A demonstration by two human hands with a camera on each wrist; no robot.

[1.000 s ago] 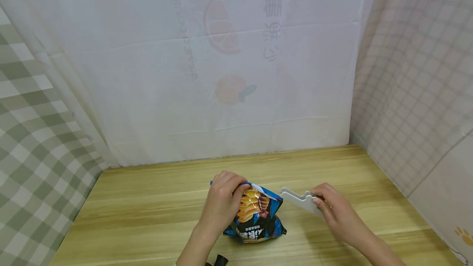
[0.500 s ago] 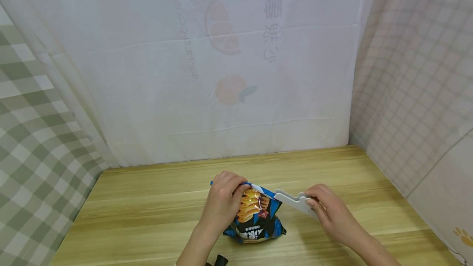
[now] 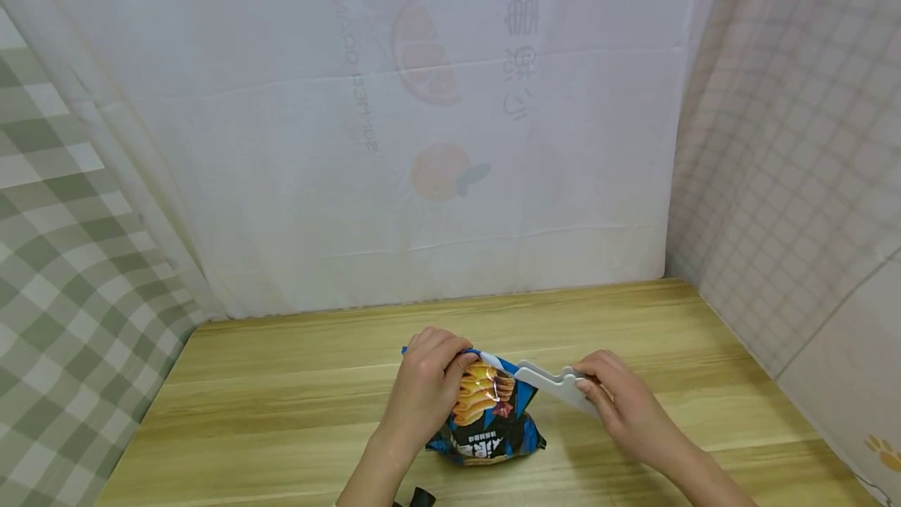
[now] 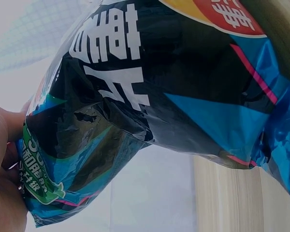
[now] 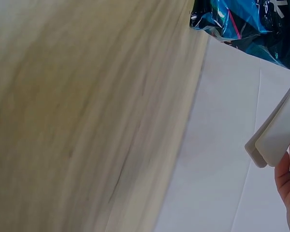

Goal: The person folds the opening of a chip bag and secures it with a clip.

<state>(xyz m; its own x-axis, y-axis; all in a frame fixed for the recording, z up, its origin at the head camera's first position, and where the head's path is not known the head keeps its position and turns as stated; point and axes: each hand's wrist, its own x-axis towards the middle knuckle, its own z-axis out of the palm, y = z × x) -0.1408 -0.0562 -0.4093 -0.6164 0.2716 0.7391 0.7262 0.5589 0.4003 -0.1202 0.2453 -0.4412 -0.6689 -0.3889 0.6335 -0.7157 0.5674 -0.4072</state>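
Observation:
A black and blue snack bag (image 3: 486,417) with pictured chips stands on the table, its top edge folded over. My left hand (image 3: 425,382) pinches that top edge at its left end, and in the left wrist view the hand (image 4: 5,164) sits at the bag's upper corner. From the right, my right hand (image 3: 622,405) holds a light grey bag clip (image 3: 556,383) between thumb and fingers. Its two long arms lie at the right end of the bag's top edge, overlapping it. In the right wrist view the clip's handle end (image 5: 275,140) shows slightly parted arms.
The wooden table (image 3: 281,390) runs back to a white printed curtain (image 3: 436,124). Checked cloth (image 3: 63,257) hangs on the left and a grid-patterned cloth (image 3: 781,163) on the right. A small black object (image 3: 422,498) lies at the front edge by the left forearm.
My right hand has moved left with the bag clip, from just beside the bag to over the right end of its top edge. The left hand and bag have stayed nearly still.

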